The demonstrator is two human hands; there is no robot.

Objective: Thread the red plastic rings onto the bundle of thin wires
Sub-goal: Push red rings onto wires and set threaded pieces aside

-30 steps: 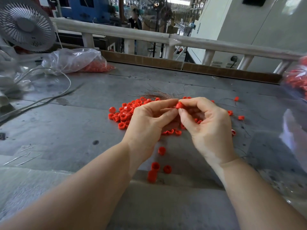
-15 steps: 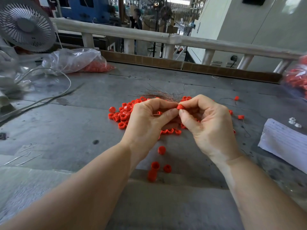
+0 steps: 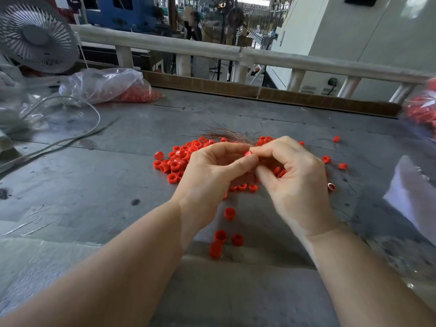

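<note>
red plastic ring [image 3: 247, 153] pinched between both hands, left hand [image 3: 212, 175] and right hand [image 3: 297, 182] meeting mid-tabletop [image 3: 94, 185]; wire bundle [image 3: 230, 134] fans out just beyond. big loose pile [image 3: 179, 161] left, plenty unthreaded.

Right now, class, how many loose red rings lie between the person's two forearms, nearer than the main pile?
4 red rings: one alone, then three clustered nearer the table edge. Others may be hidden under the left hand or right hand.
</note>
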